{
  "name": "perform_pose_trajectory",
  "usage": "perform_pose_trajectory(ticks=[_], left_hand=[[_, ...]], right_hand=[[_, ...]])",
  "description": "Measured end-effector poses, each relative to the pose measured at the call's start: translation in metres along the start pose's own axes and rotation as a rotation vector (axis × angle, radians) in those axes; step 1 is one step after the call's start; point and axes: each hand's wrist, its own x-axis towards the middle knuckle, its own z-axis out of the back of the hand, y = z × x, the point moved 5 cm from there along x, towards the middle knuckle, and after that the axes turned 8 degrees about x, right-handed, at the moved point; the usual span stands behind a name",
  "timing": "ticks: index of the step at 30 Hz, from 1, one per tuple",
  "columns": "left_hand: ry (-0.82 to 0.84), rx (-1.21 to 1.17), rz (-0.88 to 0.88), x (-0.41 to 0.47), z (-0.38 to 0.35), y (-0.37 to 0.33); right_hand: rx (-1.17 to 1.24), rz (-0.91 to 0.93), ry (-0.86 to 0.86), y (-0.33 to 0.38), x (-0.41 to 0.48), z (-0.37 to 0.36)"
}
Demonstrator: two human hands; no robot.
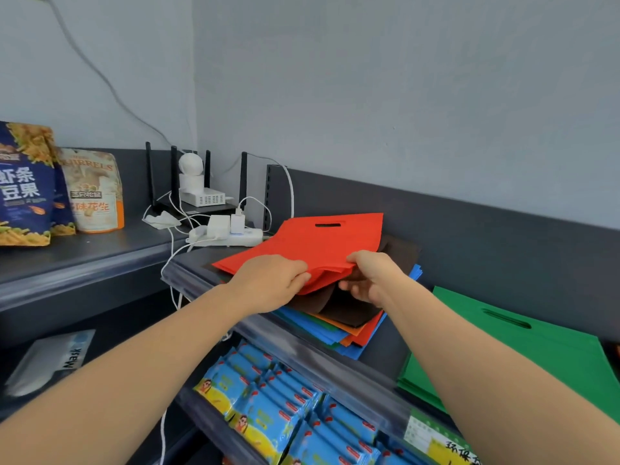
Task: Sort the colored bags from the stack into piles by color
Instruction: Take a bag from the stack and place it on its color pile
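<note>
From the head camera, both hands hold a sheaf of red bags (322,243), tilted above the mixed stack (349,333) that lies at the front edge of the shelf (335,369). The left hand (271,283) grips the sheaf's near edge with curled fingers. The right hand (365,280) pinches its near right corner, thumb on top. A brown bag (339,308) tops the stack. A green pile (536,350) lies further right along the shelf. A power strip (231,238) sits near the back left corner.
</note>
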Motion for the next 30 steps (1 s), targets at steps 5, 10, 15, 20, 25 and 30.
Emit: perform_pose_trajectory(ticks=[5,10,15,20,25,30], left_hand=[[-0.122,-0.031,0.058,0.007,0.006,0.006],[-0.072,-0.052,0.003,0.011,0.0,0.003],[0.024,-0.092,-0.102,0.009,-0.013,0.0],[-0.243,-0.004,-0.086,0.012,0.004,0.001],[-0.11,-0.131,-0.07,0.008,0.008,0.001],[-0.124,-0.162,0.329,0.013,-0.008,0.057]], right_hand=[[0.064,0.006,-0.099,-0.001,0.002,0.01],[0.139,-0.028,-0.031,0.0,-0.004,0.01],[0.313,0.027,0.004,0.003,-0.005,0.008],[0.279,-0.155,0.108,-0.006,-0.005,0.005],[0.065,-0.084,0.032,-0.003,-0.005,0.01],[-0.113,0.299,-0.078,0.008,-0.005,0.022]])
